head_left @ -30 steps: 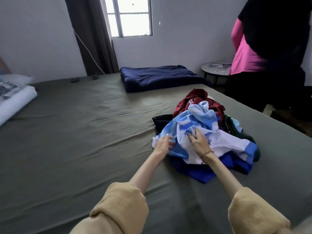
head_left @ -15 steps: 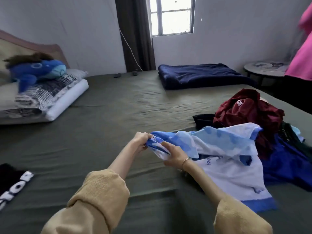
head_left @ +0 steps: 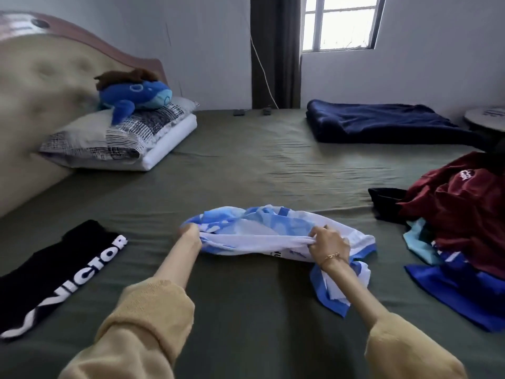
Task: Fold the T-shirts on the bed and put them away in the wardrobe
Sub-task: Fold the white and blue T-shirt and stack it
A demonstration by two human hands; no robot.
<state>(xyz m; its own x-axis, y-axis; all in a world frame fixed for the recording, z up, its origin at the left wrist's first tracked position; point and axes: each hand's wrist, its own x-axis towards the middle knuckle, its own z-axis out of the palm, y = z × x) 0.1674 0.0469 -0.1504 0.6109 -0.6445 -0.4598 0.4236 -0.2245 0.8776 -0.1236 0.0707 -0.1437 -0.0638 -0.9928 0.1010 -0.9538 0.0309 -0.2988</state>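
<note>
A blue-and-white T-shirt (head_left: 262,231) lies bunched across the middle of the green bed (head_left: 246,170). My left hand (head_left: 190,235) grips its left end. My right hand (head_left: 329,243) pinches the white fabric near its right end, and a blue-trimmed part trails below that wrist. A folded black T-shirt (head_left: 54,272) with white "VICTOR" lettering lies flat at the left. A pile of unfolded T-shirts (head_left: 464,222), maroon on top with royal blue, teal and black beneath, sits at the right. No wardrobe is in view.
Stacked pillows (head_left: 123,140) with a blue plush toy (head_left: 136,95) lean by the padded headboard (head_left: 35,105) at far left. A folded navy blanket (head_left: 382,121) lies at the far right of the bed, below the window. A round side table (head_left: 486,117) shows at the right edge.
Both hands pulled the blue-and-white T-shirt off the pile and leftward to the bed's middle, then drew apart along it. The view swung left; the person in pink is out of view.
</note>
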